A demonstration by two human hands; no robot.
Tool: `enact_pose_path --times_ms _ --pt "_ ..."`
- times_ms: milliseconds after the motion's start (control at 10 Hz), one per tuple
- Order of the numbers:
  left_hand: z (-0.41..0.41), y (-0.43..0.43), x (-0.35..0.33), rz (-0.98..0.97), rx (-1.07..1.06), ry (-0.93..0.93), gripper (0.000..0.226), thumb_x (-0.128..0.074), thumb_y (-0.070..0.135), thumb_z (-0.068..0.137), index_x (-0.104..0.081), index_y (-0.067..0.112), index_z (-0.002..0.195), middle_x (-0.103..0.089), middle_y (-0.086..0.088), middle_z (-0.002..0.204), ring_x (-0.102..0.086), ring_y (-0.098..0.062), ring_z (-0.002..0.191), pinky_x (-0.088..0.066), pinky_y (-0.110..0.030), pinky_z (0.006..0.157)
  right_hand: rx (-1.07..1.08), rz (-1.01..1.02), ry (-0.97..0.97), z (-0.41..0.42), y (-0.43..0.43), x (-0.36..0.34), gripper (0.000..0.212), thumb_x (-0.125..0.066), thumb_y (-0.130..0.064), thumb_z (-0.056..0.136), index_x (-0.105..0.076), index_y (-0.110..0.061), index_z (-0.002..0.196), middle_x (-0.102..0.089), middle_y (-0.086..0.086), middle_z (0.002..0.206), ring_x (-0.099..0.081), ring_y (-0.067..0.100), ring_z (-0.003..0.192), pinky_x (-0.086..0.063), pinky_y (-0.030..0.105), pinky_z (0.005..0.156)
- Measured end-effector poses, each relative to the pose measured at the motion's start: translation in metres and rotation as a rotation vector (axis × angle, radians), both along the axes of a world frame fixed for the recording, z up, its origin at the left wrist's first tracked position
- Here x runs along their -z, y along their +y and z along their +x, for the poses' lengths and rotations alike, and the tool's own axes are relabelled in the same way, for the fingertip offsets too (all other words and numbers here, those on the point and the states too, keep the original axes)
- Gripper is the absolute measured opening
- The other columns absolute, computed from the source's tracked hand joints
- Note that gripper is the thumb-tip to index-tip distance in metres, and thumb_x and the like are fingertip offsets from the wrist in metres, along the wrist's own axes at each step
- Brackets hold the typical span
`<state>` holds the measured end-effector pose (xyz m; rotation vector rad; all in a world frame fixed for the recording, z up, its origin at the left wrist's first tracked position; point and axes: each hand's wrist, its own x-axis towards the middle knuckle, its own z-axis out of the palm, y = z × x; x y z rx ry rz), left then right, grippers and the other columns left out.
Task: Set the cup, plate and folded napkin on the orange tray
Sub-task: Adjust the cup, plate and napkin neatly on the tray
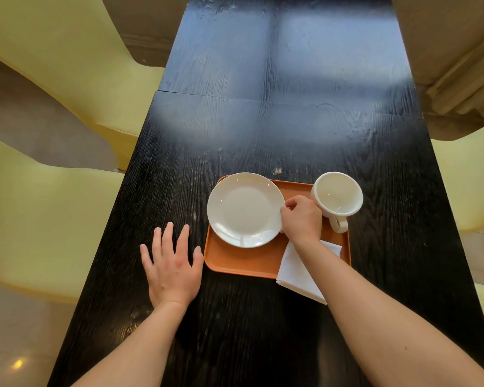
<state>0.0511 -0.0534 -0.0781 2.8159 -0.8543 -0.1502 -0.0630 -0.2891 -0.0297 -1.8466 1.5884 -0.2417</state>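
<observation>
The orange tray (252, 261) lay on the dark table (263, 129), and it serves as the landmark here. The right hand (302, 219) reached over the tray's middle, its fingers pinched shut on the right rim of the white plate (243, 209). The plate covered the tray's far-left part, its far and left edges overhanging the tray rim. The step in hand looked like seating the plate; the next move would call for nudging it inward, then letting go. The cup (337, 195) stood at the tray's far-right corner, handle toward the person, partly over the edge. The folded napkin (299, 270) lay across the tray's near-right edge, half off, so it probably needed pushing in. The left hand (172, 263) rested flat and spread on the table just left of the tray, holding nothing. No writing or brand was readable.
</observation>
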Motion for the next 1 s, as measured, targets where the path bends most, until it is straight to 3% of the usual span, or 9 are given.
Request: enact_pose_path --times_ms 200,400,500,600,700,800,900,1000 --pt "0.001 0.0 0.001 0.003 0.003 -0.008 0.061 -0.039 0.045 0.093 -0.048 0.023 0.149 -0.039 -0.012 0.161 -0.024 -0.033 0.154 -0.014 -0.062 0.124 0.011 0.006 0.001 0.0 0.0 0.0 0.013 -0.063 -0.011 0.096 -0.071 -0.013 0.106 -0.064 -0.001 0.093 -0.073 0.028 0.084 -0.064 0.045 0.082" --pt "0.001 0.001 0.002 0.009 0.007 -0.016 0.061 -0.038 0.046 0.093 -0.048 0.024 0.149 -0.039 -0.012 0.16 -0.025 -0.033 0.154 -0.014 -0.062 0.124 -0.006 0.008 0.02 -0.001 0.001 -0.004 0.021 -0.063 -0.016 0.098 -0.07 -0.012 0.117 -0.073 0.007 0.106 -0.075 0.026 0.082 -0.064 0.043 0.081" --pt "0.001 0.0 0.002 0.001 0.005 -0.021 0.061 -0.038 0.046 0.093 -0.048 0.023 0.148 -0.04 -0.012 0.16 -0.025 -0.033 0.153 -0.014 -0.062 0.123 -0.09 -0.039 0.029 -0.006 0.005 -0.013 0.019 -0.064 -0.021 0.099 -0.072 -0.011 0.113 -0.07 0.003 0.097 -0.074 0.025 0.081 -0.064 0.043 0.08" --pt "0.001 0.0 0.001 -0.004 0.002 -0.017 0.061 -0.039 0.046 0.092 -0.049 0.023 0.148 -0.04 -0.012 0.16 -0.026 -0.033 0.153 -0.015 -0.062 0.123 -0.151 -0.108 0.006 -0.022 0.014 -0.023 0.013 -0.065 -0.016 0.097 -0.074 -0.01 0.104 -0.073 0.005 0.096 -0.073 0.023 0.082 -0.063 0.041 0.08" --pt "0.001 0.0 0.0 -0.002 0.004 -0.009 0.061 -0.038 0.046 0.093 -0.048 0.023 0.148 -0.039 -0.012 0.16 -0.024 -0.033 0.154 -0.014 -0.062 0.123 -0.141 -0.166 -0.042 -0.055 0.024 -0.034 0.018 -0.067 -0.015 0.096 -0.075 -0.01 0.111 -0.074 0.004 0.104 -0.071 0.018 0.089 -0.061 0.036 0.082" --pt "0.001 0.0 0.0 -0.004 0.008 -0.006 0.061 -0.037 0.046 0.093 -0.046 0.023 0.149 -0.038 -0.012 0.161 -0.023 -0.033 0.154 -0.014 -0.062 0.123 -0.108 -0.269 0.029 -0.101 0.033 -0.043 0.018 -0.071 -0.015 0.094 -0.075 -0.011 0.111 -0.075 0.004 0.102 -0.064 0.01 0.087 -0.052 0.026 0.077" --pt "0.0 0.0 0.0 0.001 0.012 -0.004 0.061 -0.037 0.047 0.093 -0.046 0.023 0.149 -0.038 -0.013 0.161 -0.023 -0.033 0.154 -0.015 -0.063 0.123 -0.211 -0.346 0.135 -0.135 0.052 -0.047 0.025 -0.079 -0.016 0.086 -0.074 -0.011 0.11 -0.074 0.005 0.103 -0.067 0.019 0.093 -0.052 0.029 0.079" --pt "0.0 0.0 -0.001 0.002 0.01 0.004 0.06 -0.038 0.046 0.094 -0.045 0.023 0.149 -0.037 -0.013 0.161 -0.022 -0.033 0.154 -0.014 -0.063 0.123 -0.492 -0.304 0.192 -0.143 0.071 -0.042 0.049 -0.084 -0.03 0.082 -0.07 -0.013 0.126 -0.066 0.007 0.135 -0.058 0.029 0.129 -0.049 0.044 0.108"
